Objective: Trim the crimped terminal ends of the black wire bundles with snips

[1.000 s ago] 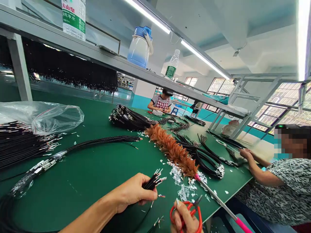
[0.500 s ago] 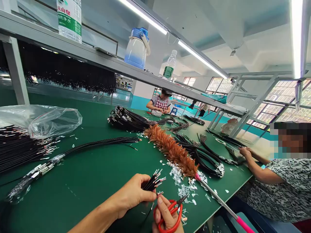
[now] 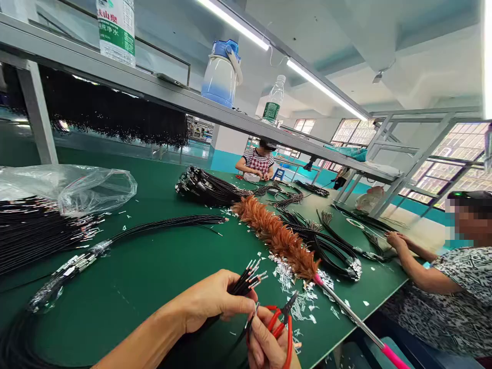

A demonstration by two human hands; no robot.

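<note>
My left hand (image 3: 217, 300) is closed around a bundle of thin black cables (image 3: 246, 279) whose stripped, pale ends stick out past the fingers. Close beside it, my right hand (image 3: 271, 341) has the red-handled scissors (image 3: 289, 328) hooked in its palm, blades pointing up and away. Thumb and forefinger of that hand pinch a single cable end near my left thumb. White scraps (image 3: 303, 305) lie on the green table just beyond the scissors.
A brown feather duster (image 3: 277, 238) lies across the table (image 3: 161, 271). Cable bundles (image 3: 207, 187) lie behind it, and one taped bundle (image 3: 100, 248) at left near a plastic bag (image 3: 96, 189). A co-worker (image 3: 453, 277) sits at right, another person (image 3: 258, 161) at the far end.
The view has shifted slightly, so the surroundings sit further right. My right fingers now pinch a cable end by the left thumb, and the scissors have turned a little in my palm.
</note>
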